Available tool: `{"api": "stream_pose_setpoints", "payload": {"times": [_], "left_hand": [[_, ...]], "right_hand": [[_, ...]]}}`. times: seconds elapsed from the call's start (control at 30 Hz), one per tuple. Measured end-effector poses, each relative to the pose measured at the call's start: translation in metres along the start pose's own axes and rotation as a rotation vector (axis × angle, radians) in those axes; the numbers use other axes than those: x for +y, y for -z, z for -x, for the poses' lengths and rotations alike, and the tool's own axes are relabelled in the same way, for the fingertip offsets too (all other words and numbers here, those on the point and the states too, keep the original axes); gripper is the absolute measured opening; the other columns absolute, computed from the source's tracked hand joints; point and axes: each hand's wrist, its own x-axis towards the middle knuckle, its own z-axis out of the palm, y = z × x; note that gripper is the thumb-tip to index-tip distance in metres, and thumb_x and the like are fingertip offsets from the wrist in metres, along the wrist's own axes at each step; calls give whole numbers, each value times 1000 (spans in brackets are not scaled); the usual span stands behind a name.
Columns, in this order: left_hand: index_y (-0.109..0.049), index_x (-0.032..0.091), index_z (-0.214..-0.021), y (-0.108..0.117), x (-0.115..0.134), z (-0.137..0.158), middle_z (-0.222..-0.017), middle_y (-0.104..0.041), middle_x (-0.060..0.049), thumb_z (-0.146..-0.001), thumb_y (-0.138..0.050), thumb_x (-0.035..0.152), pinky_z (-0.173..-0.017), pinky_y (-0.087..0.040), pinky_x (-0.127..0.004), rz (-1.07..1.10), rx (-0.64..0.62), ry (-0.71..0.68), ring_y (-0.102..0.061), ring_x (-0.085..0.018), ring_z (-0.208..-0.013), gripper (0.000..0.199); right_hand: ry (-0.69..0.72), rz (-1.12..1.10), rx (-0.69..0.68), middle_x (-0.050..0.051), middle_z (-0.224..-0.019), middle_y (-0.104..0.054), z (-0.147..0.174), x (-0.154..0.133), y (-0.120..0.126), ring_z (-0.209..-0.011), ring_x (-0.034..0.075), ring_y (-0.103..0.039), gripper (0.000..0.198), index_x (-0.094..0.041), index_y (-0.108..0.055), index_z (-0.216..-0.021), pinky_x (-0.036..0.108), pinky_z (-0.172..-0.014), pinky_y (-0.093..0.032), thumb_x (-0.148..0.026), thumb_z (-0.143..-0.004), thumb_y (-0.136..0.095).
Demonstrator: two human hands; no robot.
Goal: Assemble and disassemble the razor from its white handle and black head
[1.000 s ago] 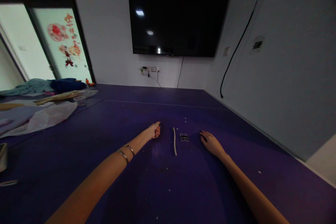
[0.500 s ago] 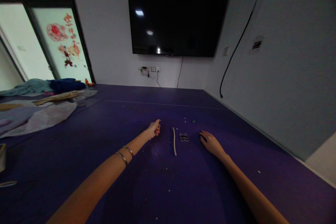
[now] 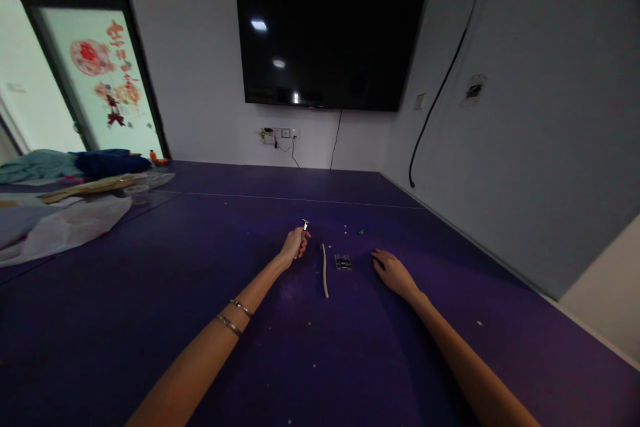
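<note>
My left hand (image 3: 295, 245) is closed around a small shiny metal tool with a T-shaped end (image 3: 305, 224), which sticks up above the fingers. Its lower part is hidden in my grip, and its exact kind is too small to tell. To the right of that hand, a thin whitish strip (image 3: 325, 273) lies lengthwise on the purple surface (image 3: 250, 360). Beside the strip is a small flat dark-and-clear piece (image 3: 343, 262). My right hand (image 3: 394, 272) rests on the surface just right of this piece, fingers stretched out, holding nothing.
White crumbs (image 3: 345, 227) and a small greenish bit (image 3: 361, 232) lie beyond the hands. Plastic sheeting (image 3: 75, 230) and folded cloths (image 3: 113, 163) are heaped at the left. A black cable (image 3: 440, 90) hangs along the right wall, and a television (image 3: 330, 47) is on the far wall.
The metal tool now stands up clear of my left fingers, where only a small tip showed before. My right hand stays resting on the surface. The whole view has shifted slightly.
</note>
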Motion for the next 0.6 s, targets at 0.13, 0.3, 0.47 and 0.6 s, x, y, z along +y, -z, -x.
{"api": "stream_pose_setpoints", "payload": {"times": [0.13, 0.3, 0.47, 0.6], "left_hand": [[-50, 17, -70, -3, 0, 3, -44, -37, 7, -82, -33, 25, -32, -22, -15, -12, -19, -37, -32, -5, -32, 22], [-51, 16, -72, -7, 3, 8, -45, -40, 6, -82, -34, 25, -32, -24, -15, -33, -36, -62, -33, -5, -32, 22], [-53, 15, -77, -9, 12, 13, -51, -50, 3, -82, -39, 23, -34, -30, -16, -62, -88, -95, -42, -6, -35, 16], [-51, 15, -83, -6, 23, 18, -61, -59, -1, -84, -44, 25, -38, -37, -17, -122, -172, -133, -54, -9, -44, 12]], "right_hand": [[-4, -28, 7, 15, -124, -54, 0, 0, 0, -118, 24, -47, 38, -13, -60, -113, 40, -101, -34, -26, -84, -40], [-5, -34, 5, 15, -123, -55, 0, 0, -1, -118, 24, -47, 38, -12, -60, -113, 40, -101, -34, -28, -85, -39], [10, -76, 28, 12, -119, -58, -1, 2, 4, -115, 22, -50, 37, -16, -61, -110, 38, -99, -35, -30, -87, -37], [30, -132, 126, 11, -109, -63, -3, -14, 20, -105, 23, -55, 36, -16, -64, -102, 35, -93, -39, -32, -87, -35]]}}
